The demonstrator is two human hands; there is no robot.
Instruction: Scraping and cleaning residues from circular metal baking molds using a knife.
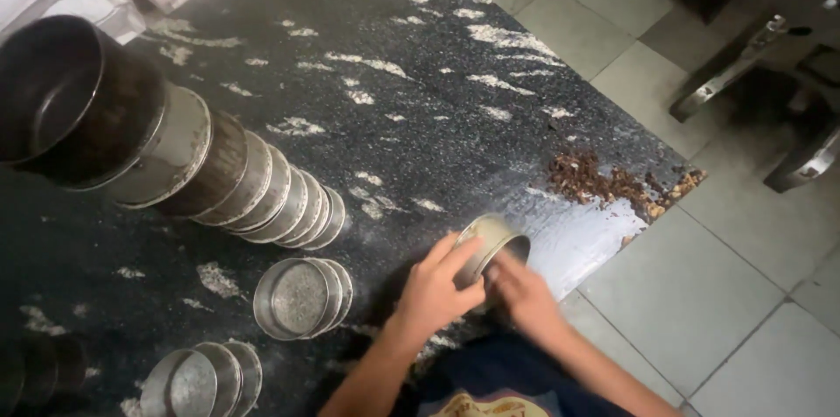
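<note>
Both hands work at the near edge of the speckled black stone counter (394, 119): the left hand (433, 290) wraps a closed grip around a small round metal tin (492, 244), tilted; the right hand (523, 294) touches its rim, fingers blurred. Stacked dull tins (254, 185) lie left.

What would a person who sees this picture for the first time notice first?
Probably the long leaning stack of round metal tins at the left of the black speckled counter. Next, at the counter's near edge, the left hand and the right hand hold a single tin between them. A pile of brown crumbs lies near the right corner.
</note>
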